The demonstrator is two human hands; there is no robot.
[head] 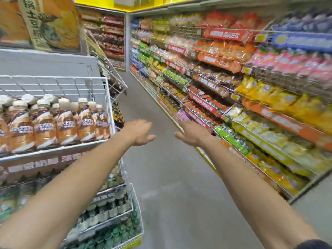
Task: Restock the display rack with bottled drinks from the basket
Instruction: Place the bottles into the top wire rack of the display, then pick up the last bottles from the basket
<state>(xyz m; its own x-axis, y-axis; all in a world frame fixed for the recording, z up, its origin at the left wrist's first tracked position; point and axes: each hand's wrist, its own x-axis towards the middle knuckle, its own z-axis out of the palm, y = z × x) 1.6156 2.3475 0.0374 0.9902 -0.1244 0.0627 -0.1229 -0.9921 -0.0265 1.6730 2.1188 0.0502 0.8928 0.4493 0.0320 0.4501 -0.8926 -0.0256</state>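
Both arms are stuck out over the aisle floor (161, 186) mid-frame. The left hand (138, 132) and right hand (193, 134) each have a loose, spread grip, holding nothing. The coffee bottles (66, 123) stand packed upright on the display rack (53, 150) at the left of the frame, with green-capped bottles (116, 232) on a tier at lower left. I can't see the basket anywhere. They look like full plastic bottles, so probably hefty, stiff, with slick labels. I'd grab round the body just under the shoulder, not the cap.
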